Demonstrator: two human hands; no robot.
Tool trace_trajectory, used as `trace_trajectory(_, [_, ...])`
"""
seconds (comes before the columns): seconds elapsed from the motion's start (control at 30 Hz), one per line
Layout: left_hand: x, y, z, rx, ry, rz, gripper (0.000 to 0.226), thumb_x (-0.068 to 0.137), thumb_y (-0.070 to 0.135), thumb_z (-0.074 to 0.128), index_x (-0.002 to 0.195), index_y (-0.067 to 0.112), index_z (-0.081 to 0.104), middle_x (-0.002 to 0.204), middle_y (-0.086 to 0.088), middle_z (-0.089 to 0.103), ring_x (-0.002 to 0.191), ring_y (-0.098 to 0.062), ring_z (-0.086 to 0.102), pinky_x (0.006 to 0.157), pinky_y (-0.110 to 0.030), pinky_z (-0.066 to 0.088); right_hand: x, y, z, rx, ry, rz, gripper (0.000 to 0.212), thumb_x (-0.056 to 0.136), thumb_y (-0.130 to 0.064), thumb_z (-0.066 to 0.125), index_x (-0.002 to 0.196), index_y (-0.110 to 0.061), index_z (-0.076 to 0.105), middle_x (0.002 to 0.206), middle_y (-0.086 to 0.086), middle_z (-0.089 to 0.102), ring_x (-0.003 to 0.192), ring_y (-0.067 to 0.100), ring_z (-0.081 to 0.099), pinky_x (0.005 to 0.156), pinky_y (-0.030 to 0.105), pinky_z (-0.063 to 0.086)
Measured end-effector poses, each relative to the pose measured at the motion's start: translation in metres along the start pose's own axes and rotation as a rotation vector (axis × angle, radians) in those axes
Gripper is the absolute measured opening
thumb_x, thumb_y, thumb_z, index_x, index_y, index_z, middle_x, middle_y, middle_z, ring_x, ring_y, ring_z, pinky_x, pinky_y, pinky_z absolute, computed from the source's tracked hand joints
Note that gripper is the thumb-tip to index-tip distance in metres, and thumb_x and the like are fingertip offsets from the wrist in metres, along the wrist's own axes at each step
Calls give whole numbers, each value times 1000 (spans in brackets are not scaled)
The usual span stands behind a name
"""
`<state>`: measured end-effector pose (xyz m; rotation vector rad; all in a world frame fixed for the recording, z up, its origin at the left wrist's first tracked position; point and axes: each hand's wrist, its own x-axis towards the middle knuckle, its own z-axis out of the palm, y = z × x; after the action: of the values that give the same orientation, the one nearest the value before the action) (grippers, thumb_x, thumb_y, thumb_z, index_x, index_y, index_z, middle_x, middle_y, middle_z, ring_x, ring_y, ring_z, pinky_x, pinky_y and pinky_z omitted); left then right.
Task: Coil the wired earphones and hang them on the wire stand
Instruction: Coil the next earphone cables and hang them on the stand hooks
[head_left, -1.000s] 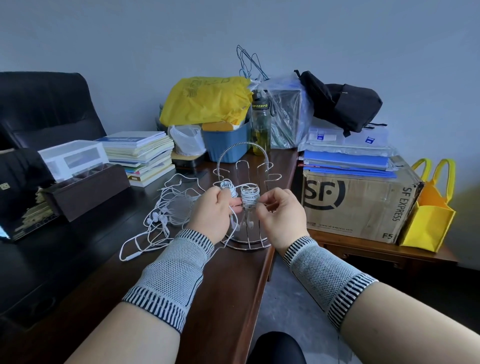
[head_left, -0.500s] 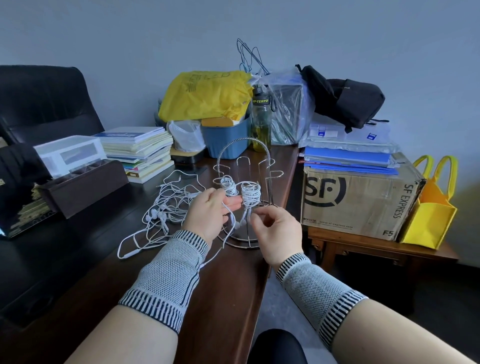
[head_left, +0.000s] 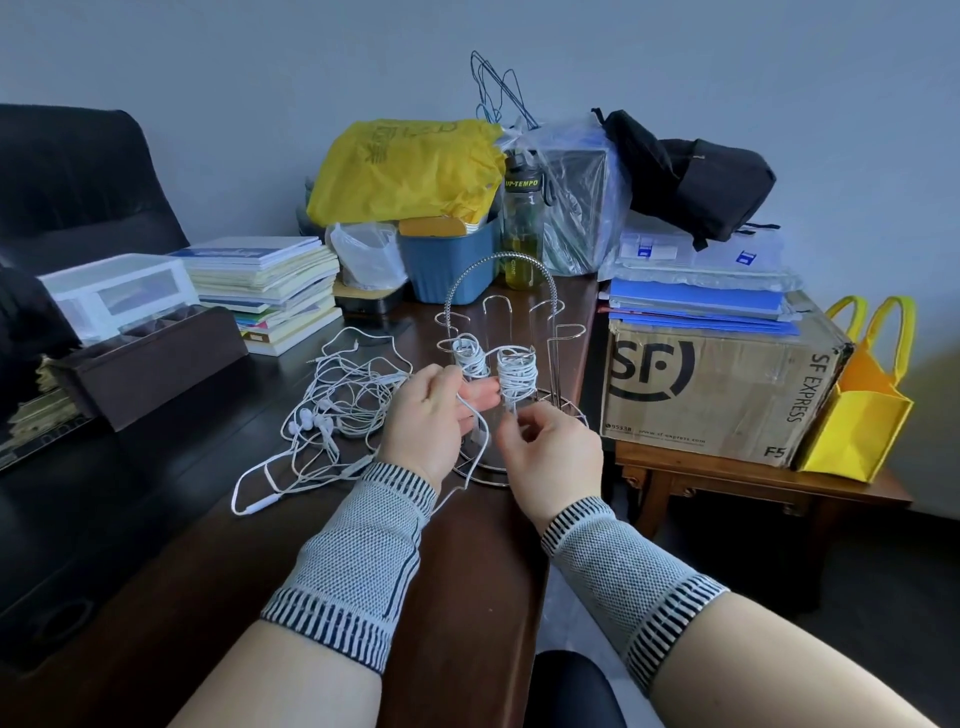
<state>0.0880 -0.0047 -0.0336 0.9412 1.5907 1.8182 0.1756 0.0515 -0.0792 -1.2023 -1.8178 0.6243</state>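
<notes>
Hands pinch earphone cable, apparently, left hand (head_left: 423, 415) and right hand (head_left: 550, 447), before wire stand (head_left: 511, 332) near table edge (head_left: 535, 519).

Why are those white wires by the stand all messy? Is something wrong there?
Yes, a bit. The loose earphones lie in a tangled heap on the desk, left of the wire stand. They look odd beside the two coiled bundles hung neatly on it. Nothing looks broken or spilled.

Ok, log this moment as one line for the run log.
stage: coiling | left hand: holds cord | right hand: pinches cord | wire stand: two coils hung | loose earphones: on desk
</notes>
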Motion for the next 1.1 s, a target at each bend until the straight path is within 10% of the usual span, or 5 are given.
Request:
trace_trajectory(0.5, [8,-18,7,-124,57,74,26,102,12,35,79,6,46,85,-4,75,83,-19,74,71,-27,57,-8,26,9,177,70,-97,48,89,-48,41,61,-11,54,63,1,59,62,16,54,62,30,41])
trace_trajectory(0.67, [7,-17,9,-177,78,55,27,102,10,35,77,11,45,85,-5,74,83,-18,73,82,-33,55,-9,26,7,257,40,-50,20,95,-24,55,85,-22,72,70,-8,70,70,3,64,71,14,47])
trace_trajectory(0.9, [5,-17,11,-244,62,50,26,102,9,34,80,12,45,86,-9,72,76,-14,73,61,-22,56,-10,25,9,189,178,-140,5,87,-20,67,90,-19,70,77,-6,70,69,7,62,71,22,49])
trace_trajectory(1.1, [6,-19,12,-237,65,61,27,102,8,33,78,11,45,87,-5,73,85,-17,72,82,-34,54,-1,21,3,272,76,-50,25,84,-27,67,103,-33,52,93,-17,59,69,3,56,72,19,46])
